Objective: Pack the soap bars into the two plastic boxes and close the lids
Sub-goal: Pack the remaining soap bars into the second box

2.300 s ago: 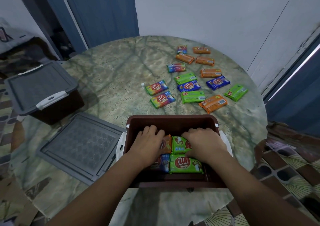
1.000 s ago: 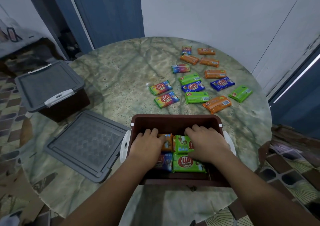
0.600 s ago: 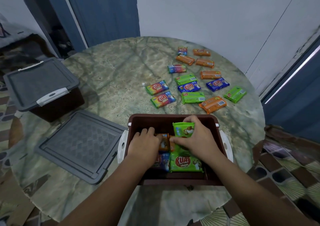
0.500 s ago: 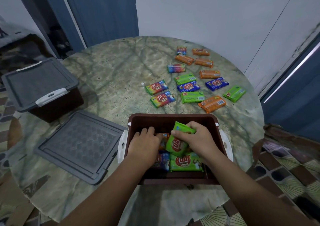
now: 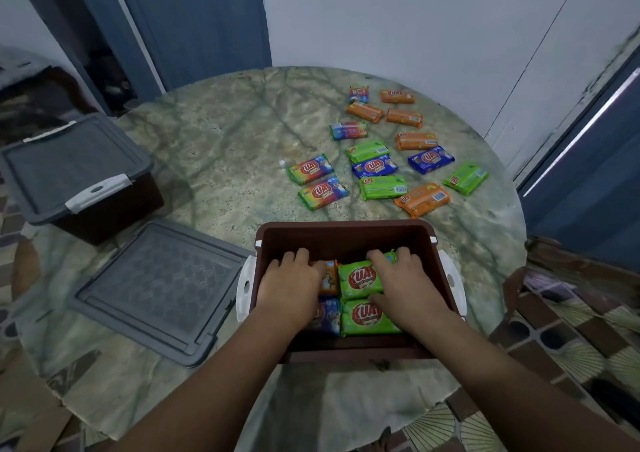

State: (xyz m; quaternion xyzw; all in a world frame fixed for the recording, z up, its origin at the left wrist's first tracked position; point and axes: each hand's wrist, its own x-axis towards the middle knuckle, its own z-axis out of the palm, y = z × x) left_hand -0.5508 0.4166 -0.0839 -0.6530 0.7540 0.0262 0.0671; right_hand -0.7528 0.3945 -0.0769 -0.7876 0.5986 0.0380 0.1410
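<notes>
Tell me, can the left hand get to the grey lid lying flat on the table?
Probably yes. The grey lid lies just left of the open box, nothing on it, and the left hand only rests on soaps.

Glossy printed wrappers on the soap bars (image 5: 360, 280), matt brown plastic box (image 5: 343, 238), veined marble-look tabletop (image 5: 235, 147).

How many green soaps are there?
5. Three lie on the table: middle bar, nearer bar, rightmost bar. Two lie in the open brown box: far green bar, held by the right hand, and near green bar. More may hide underneath.
</notes>
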